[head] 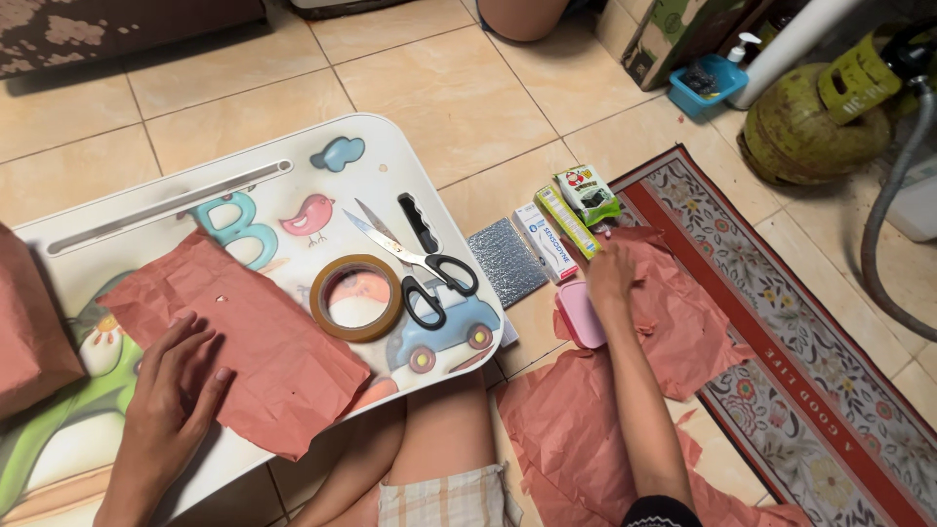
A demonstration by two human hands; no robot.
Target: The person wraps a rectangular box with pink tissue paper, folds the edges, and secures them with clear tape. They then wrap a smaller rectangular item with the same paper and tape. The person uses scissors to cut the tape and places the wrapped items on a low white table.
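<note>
My left hand (pixel 174 390) lies flat, fingers apart, on a sheet of reddish-brown wrapping paper (pixel 264 337) spread over a white lap table (pixel 146 205) with cartoon pictures. Beside the paper sit a roll of brown tape (pixel 323 318) and black-handled scissors (pixel 415 262). My right hand (pixel 609 275) reaches out to the floor on the right, resting on more reddish paper (pixel 673 312) beside a small pink box (pixel 582 314). Just beyond it lie a white-and-blue box (pixel 545 241), a yellow-green box (pixel 567 221) and a green packet (pixel 588 193). Whether the right hand holds anything is unclear.
A silvery flat pouch (pixel 506 261) lies on the tiles by the table's edge. A patterned rug with a red border (pixel 800 332) runs along the right. A green gas cylinder (pixel 820 112) with hose, a blue tray (pixel 710 83) and a cardboard box (pixel 673 34) stand behind.
</note>
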